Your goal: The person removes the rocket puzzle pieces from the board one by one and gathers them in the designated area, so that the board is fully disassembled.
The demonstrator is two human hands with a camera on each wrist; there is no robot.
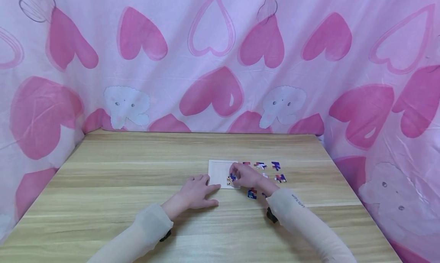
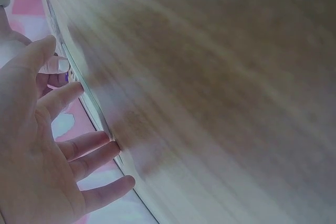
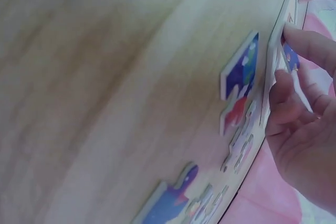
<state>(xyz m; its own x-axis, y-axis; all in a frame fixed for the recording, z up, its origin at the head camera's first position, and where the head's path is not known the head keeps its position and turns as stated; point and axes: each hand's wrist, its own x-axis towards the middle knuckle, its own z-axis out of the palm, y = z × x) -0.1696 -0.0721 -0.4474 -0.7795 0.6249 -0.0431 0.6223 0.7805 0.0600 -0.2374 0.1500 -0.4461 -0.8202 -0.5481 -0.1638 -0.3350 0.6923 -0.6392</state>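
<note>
A white square puzzle tray (image 1: 217, 171) lies flat on the wooden table. My left hand (image 1: 196, 192) is spread at its left side, fingertips right at the rim and thumb apart below. In the left wrist view, the left hand's fingers (image 2: 94, 161) are straight and separated. Over the tray's right side, my right hand (image 1: 245, 175) pinches a small jigsaw piece (image 1: 229, 181) printed in blue and yellow. The right wrist view shows that held piece (image 3: 290, 57), tilted between thumb and fingers.
Several loose jigsaw pieces lie right of the tray, among them a blue-and-red one (image 1: 252, 193), a purple one (image 1: 280, 178) and one farther back (image 1: 276, 166). Some are partly hidden under the right wrist. A pink heart-print curtain (image 1: 211, 91) stands behind the table (image 1: 137, 156).
</note>
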